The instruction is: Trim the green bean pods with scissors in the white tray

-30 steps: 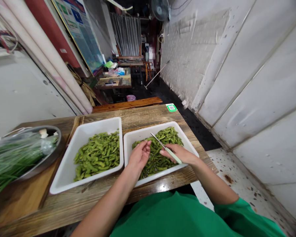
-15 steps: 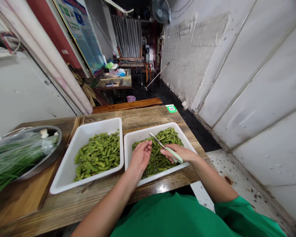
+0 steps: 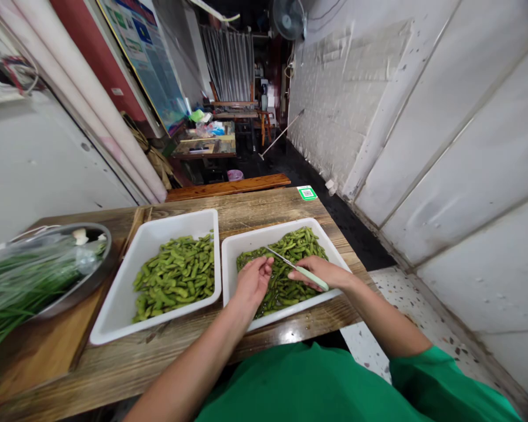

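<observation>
My right hand (image 3: 319, 272) is closed around the pale green handles of a pair of scissors (image 3: 305, 274). Their metal blades point up and left, toward the fingertips of my left hand (image 3: 254, 281), and look closed together. The left hand's fingers are curled and pinched; whatever they hold, if anything, is too small to make out. Both hands are over the right white tub (image 3: 286, 228), which holds green edamame pods (image 3: 305, 241) with some water among them. Beside it on the left, a second white tub (image 3: 158, 225) contains a heap of edamame pods (image 3: 176, 275).
A steel bowl (image 3: 108, 249) with bagged green stalks (image 3: 39, 275) sits on a wooden board (image 3: 48, 351) at the left of the wooden table (image 3: 255, 208). Behind the table is a bench (image 3: 229, 187). A white wall (image 3: 457, 176) runs along the right.
The scissor blades, slightly apart before, have come together. The right hand has shifted a little to the right with them, and the left hand has barely moved.
</observation>
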